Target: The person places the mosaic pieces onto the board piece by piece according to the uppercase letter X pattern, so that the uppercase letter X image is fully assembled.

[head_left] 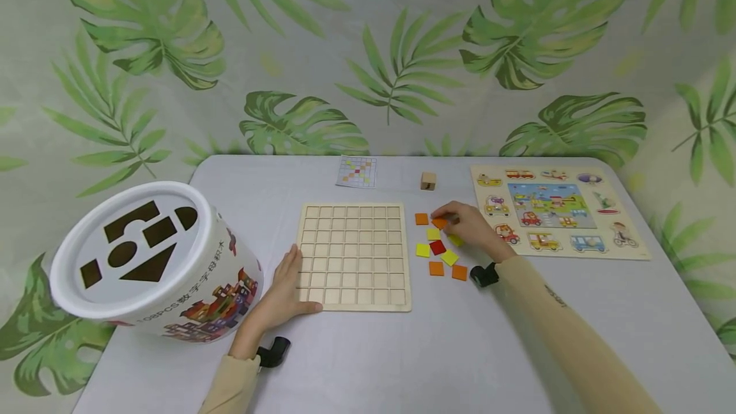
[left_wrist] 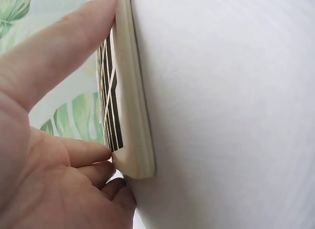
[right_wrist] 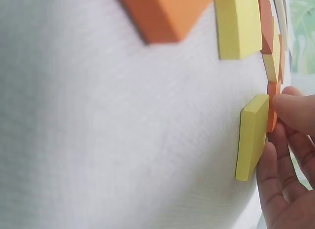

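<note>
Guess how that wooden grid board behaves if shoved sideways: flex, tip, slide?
The wooden grid board looks rigid and thin, so probably no flex. Lying flat, it should not tip. It may slide on the smooth table; the left hand braces its corner.

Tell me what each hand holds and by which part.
The right hand pinches an orange tile by its edge. The left hand steadies the wooden grid board at its near-left corner.
</note>
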